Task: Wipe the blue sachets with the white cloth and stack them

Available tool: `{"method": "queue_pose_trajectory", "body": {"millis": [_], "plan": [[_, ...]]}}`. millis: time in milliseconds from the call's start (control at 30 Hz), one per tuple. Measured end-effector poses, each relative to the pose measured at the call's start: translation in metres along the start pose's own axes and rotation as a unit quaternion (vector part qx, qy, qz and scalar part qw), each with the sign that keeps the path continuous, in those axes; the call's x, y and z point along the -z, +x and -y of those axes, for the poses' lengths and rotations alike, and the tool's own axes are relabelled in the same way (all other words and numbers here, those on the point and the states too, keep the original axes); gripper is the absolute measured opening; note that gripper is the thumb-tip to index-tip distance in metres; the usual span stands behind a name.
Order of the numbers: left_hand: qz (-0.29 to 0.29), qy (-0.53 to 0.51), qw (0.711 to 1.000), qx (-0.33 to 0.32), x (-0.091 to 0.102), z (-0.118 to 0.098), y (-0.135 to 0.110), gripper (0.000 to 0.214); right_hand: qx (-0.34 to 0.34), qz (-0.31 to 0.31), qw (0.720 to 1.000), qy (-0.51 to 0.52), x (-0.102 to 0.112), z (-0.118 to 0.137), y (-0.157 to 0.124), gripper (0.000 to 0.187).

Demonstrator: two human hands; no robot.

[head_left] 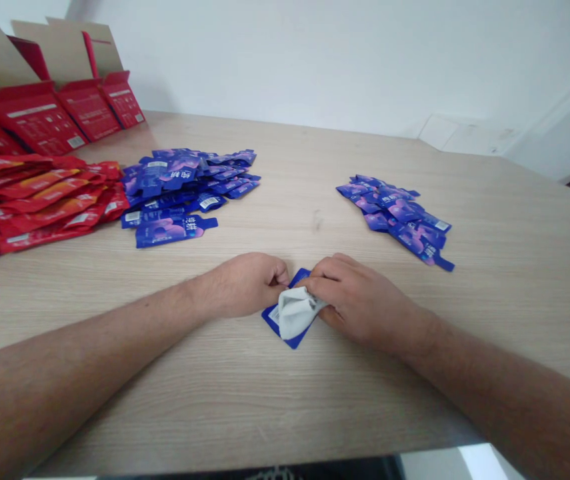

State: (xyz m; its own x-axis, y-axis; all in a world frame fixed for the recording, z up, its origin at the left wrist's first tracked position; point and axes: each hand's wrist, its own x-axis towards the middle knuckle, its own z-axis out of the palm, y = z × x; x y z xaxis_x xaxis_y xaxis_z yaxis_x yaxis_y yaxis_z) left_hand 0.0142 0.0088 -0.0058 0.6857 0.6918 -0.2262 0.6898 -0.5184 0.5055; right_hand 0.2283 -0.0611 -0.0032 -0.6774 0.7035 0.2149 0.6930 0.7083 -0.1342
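Head view: both hands meet at the table's [315, 407] near-centre over one blue pouch [269, 313], which lies flat on the wood. Left hand [237, 287] is curled into a loose fist, knuckles up, with its fingertips pinching the pouch's left edge. Right hand [359, 300] is clenched on a bunched white cloth [295, 313] and presses it onto the pouch face, so only the pouch's corners show around the cloth. This reads as a wipe of a single pouch, mid-contact. My take: any stroke from here needs the left pinch to hold the pouch down so it doesn't slide with the cloth, plus light, even pressure from the right. Both forearms come in low from the near edge and converge, wrists close to the table. Left pile [185, 187] of blue pouches sits far left of centre and right pile [399, 217] far right, both well apart from the hands. Red pouches [39, 200] and open red cartons [65, 113] are at far left.
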Motion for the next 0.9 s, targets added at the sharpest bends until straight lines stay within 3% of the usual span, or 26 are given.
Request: {"method": "queue_pose_trajectory", "body": {"millis": [200, 367, 533, 733, 900], "plan": [[-0.008, 0.009, 1.0, -0.017, -0.0005, 0.0017, -0.0001, 0.018, 0.049, 0.017, 0.999, 0.007, -0.0004, 0.003, -0.0009, 0.024], [-0.003, 0.008, 1.0, -0.006, 0.0003, 0.0008, -0.0001, 0.019, -0.01, 0.003, 1.0, -0.009, 0.001, -0.0002, -0.0004, 0.021], [-0.008, 0.007, 1.0, -0.011, 0.0003, 0.0009, 0.0005, 0.019, 0.06, 0.02, 0.998, 0.008, 0.0008, 0.0049, -0.001, 0.022], [-0.01, 0.009, 1.0, -0.009, -0.0007, 0.0023, -0.0001, 0.018, -0.015, 0.004, 1.0, -0.019, 0.0002, -0.0009, -0.0004, 0.017], [-0.014, 0.009, 1.0, -0.014, -0.0012, 0.0028, 0.0006, 0.018, 0.067, 0.021, 0.998, 0.004, -0.0008, 0.0046, -0.0017, 0.022]]}}
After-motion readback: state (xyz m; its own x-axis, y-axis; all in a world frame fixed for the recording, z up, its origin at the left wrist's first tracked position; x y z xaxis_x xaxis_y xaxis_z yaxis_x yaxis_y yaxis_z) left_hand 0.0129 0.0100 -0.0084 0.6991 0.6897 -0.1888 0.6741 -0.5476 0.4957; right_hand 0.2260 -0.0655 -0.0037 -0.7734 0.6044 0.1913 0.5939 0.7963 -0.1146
